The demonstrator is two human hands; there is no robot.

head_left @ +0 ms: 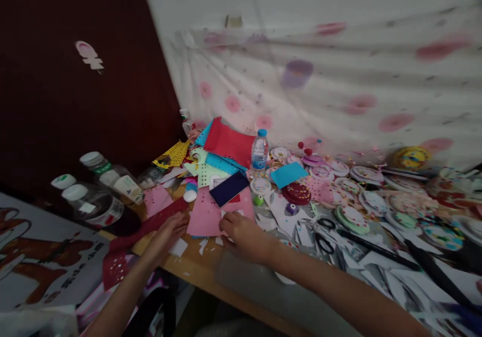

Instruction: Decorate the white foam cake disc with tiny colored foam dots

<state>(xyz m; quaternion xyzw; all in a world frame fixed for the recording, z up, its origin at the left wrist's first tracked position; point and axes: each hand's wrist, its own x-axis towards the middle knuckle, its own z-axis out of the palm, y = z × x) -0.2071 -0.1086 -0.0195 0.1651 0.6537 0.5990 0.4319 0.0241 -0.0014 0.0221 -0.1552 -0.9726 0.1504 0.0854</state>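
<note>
My left hand (171, 234) rests at the table's front left with its fingers stretched forward, beside a dark red strip (150, 225) of felt-like material. My right hand (244, 236) is over the lower edge of a pink sheet (201, 216), its fingers curled down. A small pale piece shows at those fingertips, but I cannot make out what they grip. A dark phone (229, 189) lies on the pink sheet. Just left of the phone is a white round object (190, 196). White paper scraps (178, 247) lie between my hands.
Large bottles (101, 209) stand at the left. A small water bottle (259, 153) rises behind the phone near red punched sheets (231, 143). Scissors (324, 234), black pens (376, 249) and many decorated round pieces (352, 219) cover the right side. A curtain (320, 101) hangs behind.
</note>
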